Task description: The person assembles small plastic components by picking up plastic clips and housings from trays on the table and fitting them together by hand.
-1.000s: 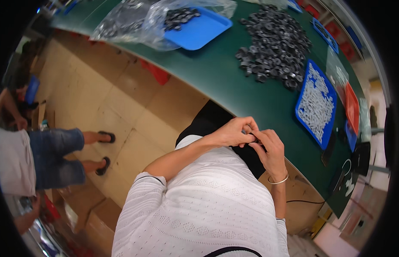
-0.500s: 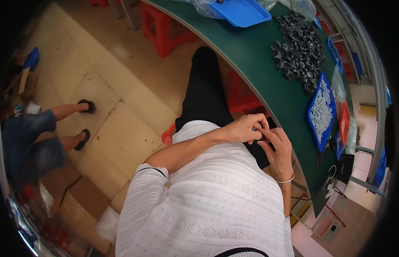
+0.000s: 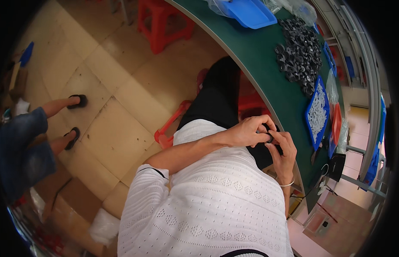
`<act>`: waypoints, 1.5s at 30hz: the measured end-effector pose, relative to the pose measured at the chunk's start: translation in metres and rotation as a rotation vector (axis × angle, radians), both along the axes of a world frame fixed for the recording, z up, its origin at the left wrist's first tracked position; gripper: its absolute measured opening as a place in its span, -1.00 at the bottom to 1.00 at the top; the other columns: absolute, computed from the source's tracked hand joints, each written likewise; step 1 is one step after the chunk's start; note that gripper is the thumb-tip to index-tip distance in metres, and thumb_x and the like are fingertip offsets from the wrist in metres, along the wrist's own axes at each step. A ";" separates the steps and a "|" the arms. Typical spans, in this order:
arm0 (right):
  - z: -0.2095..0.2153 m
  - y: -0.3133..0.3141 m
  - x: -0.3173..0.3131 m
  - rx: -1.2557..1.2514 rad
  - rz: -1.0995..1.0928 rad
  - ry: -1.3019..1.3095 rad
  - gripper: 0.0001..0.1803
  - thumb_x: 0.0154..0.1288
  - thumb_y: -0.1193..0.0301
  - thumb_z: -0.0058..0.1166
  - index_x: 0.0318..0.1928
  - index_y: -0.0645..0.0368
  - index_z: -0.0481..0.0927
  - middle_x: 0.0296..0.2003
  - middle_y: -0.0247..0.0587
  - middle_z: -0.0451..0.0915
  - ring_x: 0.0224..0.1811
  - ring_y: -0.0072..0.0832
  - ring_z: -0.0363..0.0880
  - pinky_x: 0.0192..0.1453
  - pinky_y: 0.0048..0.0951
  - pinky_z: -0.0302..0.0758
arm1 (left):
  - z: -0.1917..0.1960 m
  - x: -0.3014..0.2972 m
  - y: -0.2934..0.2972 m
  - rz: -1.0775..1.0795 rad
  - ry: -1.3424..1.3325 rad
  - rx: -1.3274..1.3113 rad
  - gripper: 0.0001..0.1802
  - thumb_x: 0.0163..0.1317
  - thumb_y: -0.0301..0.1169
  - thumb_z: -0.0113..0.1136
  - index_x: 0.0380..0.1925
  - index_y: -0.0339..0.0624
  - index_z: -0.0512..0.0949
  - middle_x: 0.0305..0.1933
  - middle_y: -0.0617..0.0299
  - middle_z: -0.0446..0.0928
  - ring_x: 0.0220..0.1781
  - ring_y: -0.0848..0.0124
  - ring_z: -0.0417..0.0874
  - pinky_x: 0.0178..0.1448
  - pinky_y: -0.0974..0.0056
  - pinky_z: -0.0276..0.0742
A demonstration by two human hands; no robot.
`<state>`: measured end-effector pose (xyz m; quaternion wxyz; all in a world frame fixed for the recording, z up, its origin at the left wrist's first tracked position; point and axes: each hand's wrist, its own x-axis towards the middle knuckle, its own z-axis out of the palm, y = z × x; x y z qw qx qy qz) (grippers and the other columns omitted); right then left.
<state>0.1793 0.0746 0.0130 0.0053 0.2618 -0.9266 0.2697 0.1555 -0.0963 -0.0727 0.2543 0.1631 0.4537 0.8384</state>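
Observation:
My left hand (image 3: 246, 132) and my right hand (image 3: 284, 155) meet over my lap, close by the table edge. Between their fingertips is a small black ring-shaped part (image 3: 270, 137), mostly covered by the fingers. Both hands pinch it, thumbs and forefingers closed around it. On the green table (image 3: 264, 70) beyond them lies a heap of similar-looking black round parts (image 3: 300, 53). A blue tray (image 3: 316, 143) full of small white pieces (image 3: 317, 112) sits to the right of the hands.
An upper blue tray (image 3: 253, 15) and plastic bags (image 3: 302, 12) lie at the table's far end. A red tray (image 3: 336, 122) stands beside the white pieces. Red stools (image 3: 162, 25) are on the floor. At left, a person in denim shorts (image 3: 21, 139) stands near cardboard boxes (image 3: 75, 195).
The view has shifted slightly. My fingers have changed their hold a little, and more of the black part shows between them. My leg has moved to the right.

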 end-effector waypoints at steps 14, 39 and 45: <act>0.004 -0.012 -0.020 0.092 0.066 -0.112 -0.58 -0.02 0.63 0.32 -0.06 0.21 0.63 -0.31 -0.18 0.52 -0.35 -0.41 0.53 -0.27 -0.48 0.48 | -0.001 -0.002 -0.008 0.198 0.184 -0.145 -0.72 0.15 -0.53 0.17 -0.12 -0.23 0.42 -0.33 0.17 0.64 -0.30 0.37 0.62 -0.12 0.29 0.48; -0.029 0.036 -0.003 -0.547 -0.362 -0.481 -0.75 0.18 0.62 0.15 -0.09 0.33 0.58 -0.26 -0.25 0.59 -0.22 -0.60 0.57 -0.10 -0.59 0.57 | 0.007 0.001 0.037 -0.007 -0.280 -0.122 -0.89 0.33 -0.48 0.13 -0.31 -0.26 0.41 -0.53 0.21 0.61 -0.66 0.67 0.36 -0.57 0.52 0.24; -0.044 0.047 -0.002 -0.546 -0.336 -0.483 -0.79 0.05 0.63 0.14 -0.23 0.34 0.57 -0.35 -0.21 0.60 -0.33 -0.54 0.61 -0.17 -0.54 0.63 | 0.009 0.013 0.053 0.082 -0.324 -0.243 -0.89 0.29 -0.51 0.17 -0.33 -0.27 0.43 -0.54 0.20 0.61 -0.62 0.68 0.41 -0.60 0.54 0.21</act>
